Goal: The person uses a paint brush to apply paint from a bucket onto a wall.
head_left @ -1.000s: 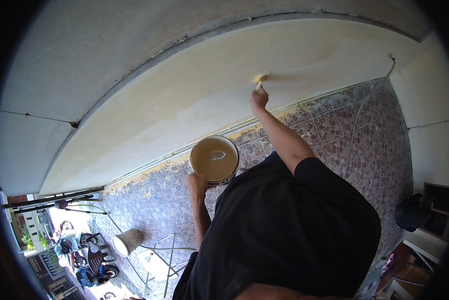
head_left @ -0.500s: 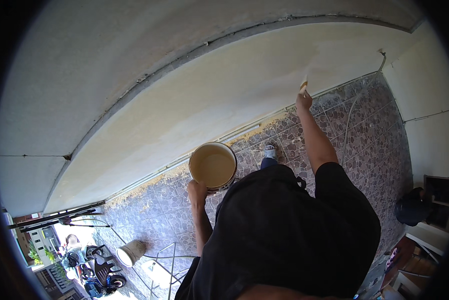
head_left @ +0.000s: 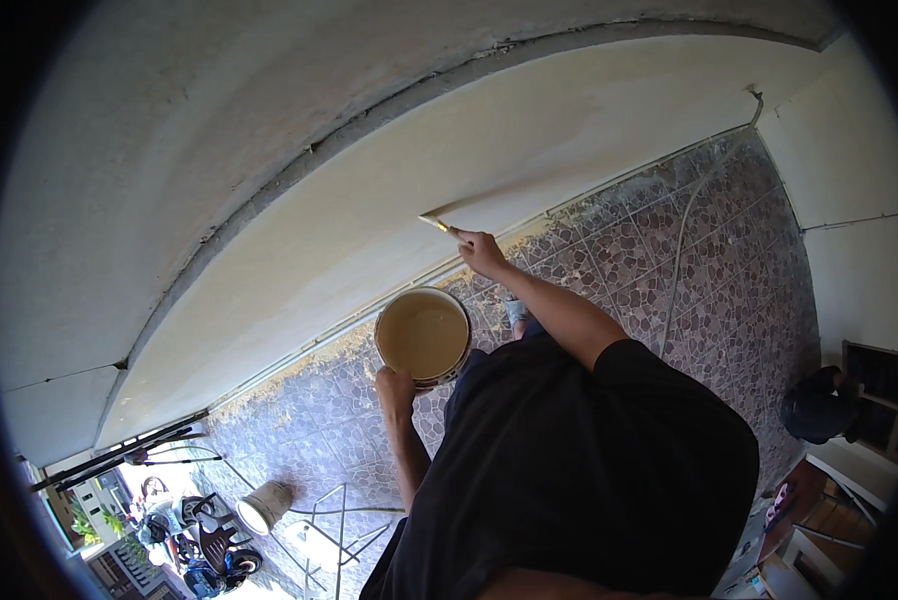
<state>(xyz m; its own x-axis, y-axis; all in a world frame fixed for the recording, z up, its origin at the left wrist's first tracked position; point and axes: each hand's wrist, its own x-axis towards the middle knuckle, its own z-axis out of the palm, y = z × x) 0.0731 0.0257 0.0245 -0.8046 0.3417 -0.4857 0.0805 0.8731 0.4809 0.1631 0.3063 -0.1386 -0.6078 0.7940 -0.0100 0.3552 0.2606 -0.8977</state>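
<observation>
My left hand (head_left: 396, 395) grips the near-left rim of a round bucket (head_left: 423, 335) of tan liquid, held beside my body. My right hand (head_left: 483, 256) is closed on the handle of a paintbrush (head_left: 438, 222), stretched up and forward toward a pale, cream-washed wall (head_left: 319, 240). The bristles are at the wall's surface, above the bucket, and cast a long shadow to the right. My foot in a grey shoe (head_left: 516, 314) shows behind my dark clothing, on the patterned floor.
Patterned tiles (head_left: 719, 260) meet the wall along a pipe. A hose (head_left: 689, 230) runs at right. Lower left: a white bucket (head_left: 264, 508), folding metal frame (head_left: 334, 530), motorbike (head_left: 199, 540). A dark shape (head_left: 817, 405), unclear what, is by wooden shelving (head_left: 874, 385).
My right hand with the brush first went right along the wall, then swung down and left to above the bucket. My left hand still holds the bucket, slightly lower in view.
</observation>
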